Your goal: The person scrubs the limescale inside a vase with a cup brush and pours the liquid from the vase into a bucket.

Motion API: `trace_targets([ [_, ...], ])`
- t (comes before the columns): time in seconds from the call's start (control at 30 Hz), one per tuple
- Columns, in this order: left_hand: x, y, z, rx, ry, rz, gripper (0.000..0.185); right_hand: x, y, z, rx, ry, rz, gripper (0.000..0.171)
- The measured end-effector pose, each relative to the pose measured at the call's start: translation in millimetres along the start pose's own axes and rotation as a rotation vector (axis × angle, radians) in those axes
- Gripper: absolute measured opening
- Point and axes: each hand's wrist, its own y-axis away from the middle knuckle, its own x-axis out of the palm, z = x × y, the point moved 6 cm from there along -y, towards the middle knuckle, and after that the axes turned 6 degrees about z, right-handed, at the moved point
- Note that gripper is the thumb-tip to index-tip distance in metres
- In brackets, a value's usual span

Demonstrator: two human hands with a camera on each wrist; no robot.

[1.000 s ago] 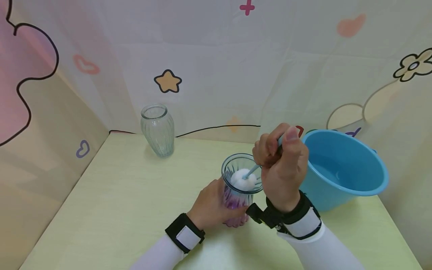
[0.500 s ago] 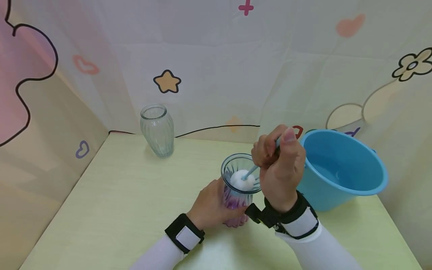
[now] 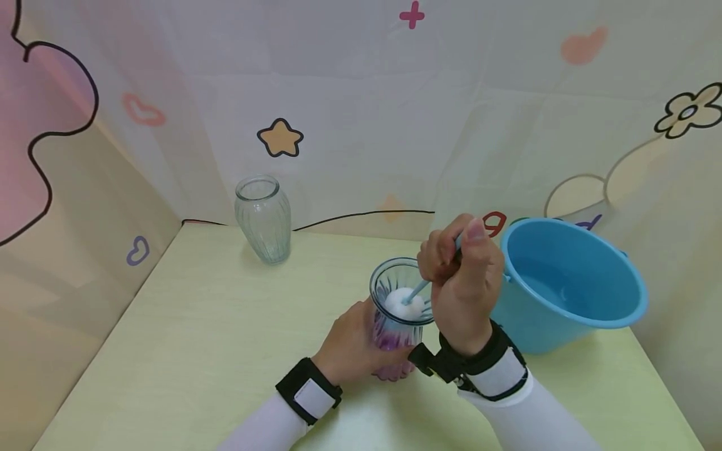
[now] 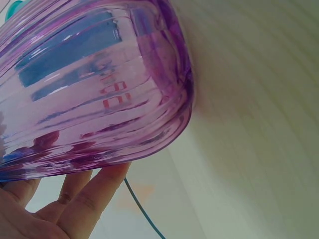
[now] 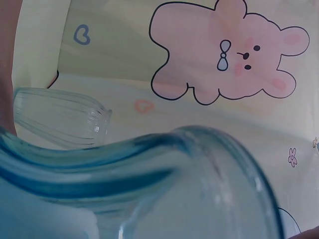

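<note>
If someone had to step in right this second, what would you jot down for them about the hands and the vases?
Left hand grips the purple ribbed vase, upright on the table.
Right hand grips the brush handle; its white sponge head is inside the vase's mouth.
Blue bucket with water stands just right of the vase; clear glass vase stands untouched at the back.
Done: sponge is in the vase. Probably left: scrubbing deeper, rinsing, then perhaps the clear vase.

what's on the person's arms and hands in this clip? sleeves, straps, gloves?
Both hands are bare, no gloves. The left hand and right hand come out of long white sleeves. Each wrist wears a wide black strap; the left strap carries a white rectangular patch. A small black block sticks out from the right wrist strap.
</note>
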Motion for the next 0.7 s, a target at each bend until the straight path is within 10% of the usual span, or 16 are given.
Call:
trace_targets([
  [0.7,0.5,-2.2,3.5,-0.024,0.012,0.007,0.081,-6,11,-17,0.100,0.094,-0.011,0.052],
])
